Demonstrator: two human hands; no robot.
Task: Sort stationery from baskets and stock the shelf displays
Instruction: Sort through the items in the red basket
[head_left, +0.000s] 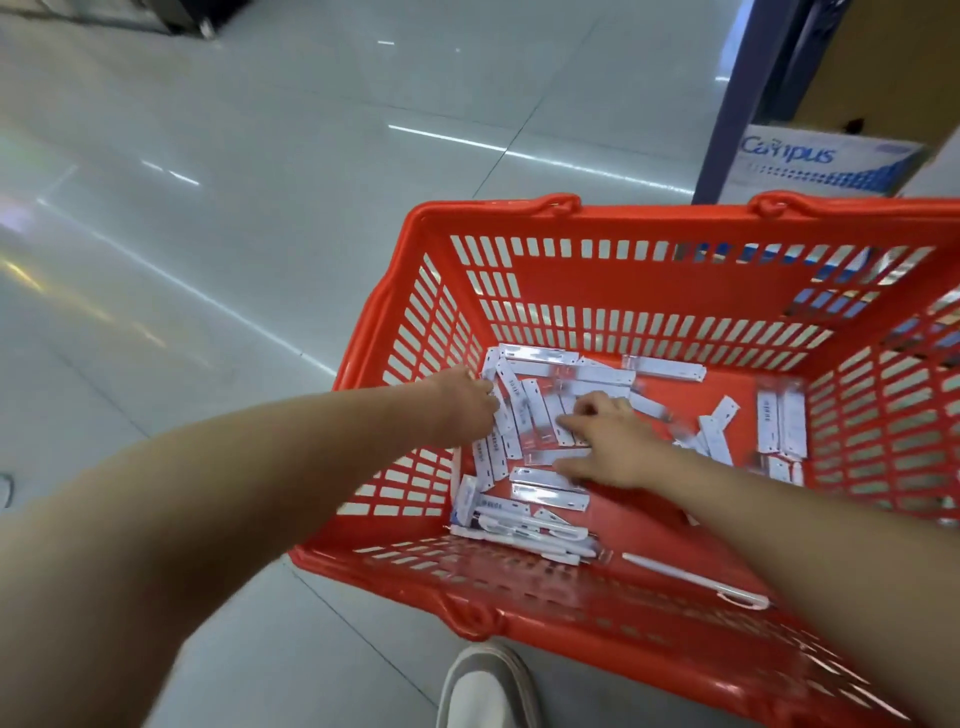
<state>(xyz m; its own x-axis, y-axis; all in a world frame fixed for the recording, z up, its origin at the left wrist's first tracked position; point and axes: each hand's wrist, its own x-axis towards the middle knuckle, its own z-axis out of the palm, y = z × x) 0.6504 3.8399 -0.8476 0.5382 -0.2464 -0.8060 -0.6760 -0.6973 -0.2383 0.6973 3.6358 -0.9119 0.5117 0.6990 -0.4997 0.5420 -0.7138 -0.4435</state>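
Note:
A red plastic basket (649, 291) stands on the floor, holding several small white packaged stationery items (540, 405) scattered over its bottom. A single white pen (691, 579) lies near the front wall. My left hand (465, 400) reaches in at the basket's left side, its fingers curled round packets there. My right hand (608, 441) lies over the middle of the pile with fingers spread, touching the packets. More packets (779, 421) lie at the right side.
Glossy grey tiled floor (234, 208) stretches left and behind the basket. A blue shelf post (727, 104) and a blue-and-white "Campus" box (810, 161) stand behind the basket at the right. My white shoe (483, 686) is at the basket's front edge.

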